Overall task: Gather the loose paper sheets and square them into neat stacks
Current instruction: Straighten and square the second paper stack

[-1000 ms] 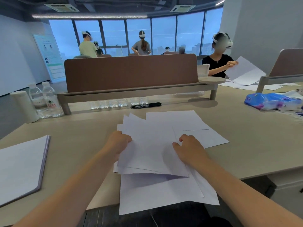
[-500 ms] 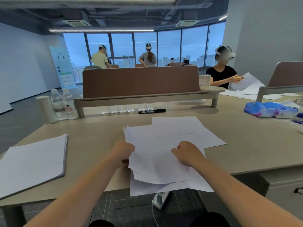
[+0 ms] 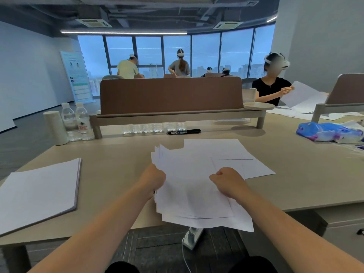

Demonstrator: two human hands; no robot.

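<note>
A loose bundle of white paper sheets (image 3: 189, 190) lies in front of me, fanned unevenly, its near edge hanging past the table's front edge. My left hand (image 3: 153, 179) grips the bundle's left side with curled fingers. My right hand (image 3: 226, 179) grips its right side, fingers curled on top. Two more loose sheets (image 3: 220, 150) lie flat on the table beyond and to the right, partly under the bundle. A squared stack of paper (image 3: 39, 192) rests at the left of the table.
The beige table (image 3: 295, 174) carries water bottles (image 3: 78, 123), a white cup (image 3: 56, 128), a brown divider (image 3: 169, 95), a black pen (image 3: 185, 132) and a blue packet (image 3: 329, 132). A power strip (image 3: 192, 236) lies on the floor below. A person sorts papers at the far right.
Both hands have drawn the fanned sheets closer together and toward me; the bundle looks tighter. The camera has tilted up, showing more of the room.
</note>
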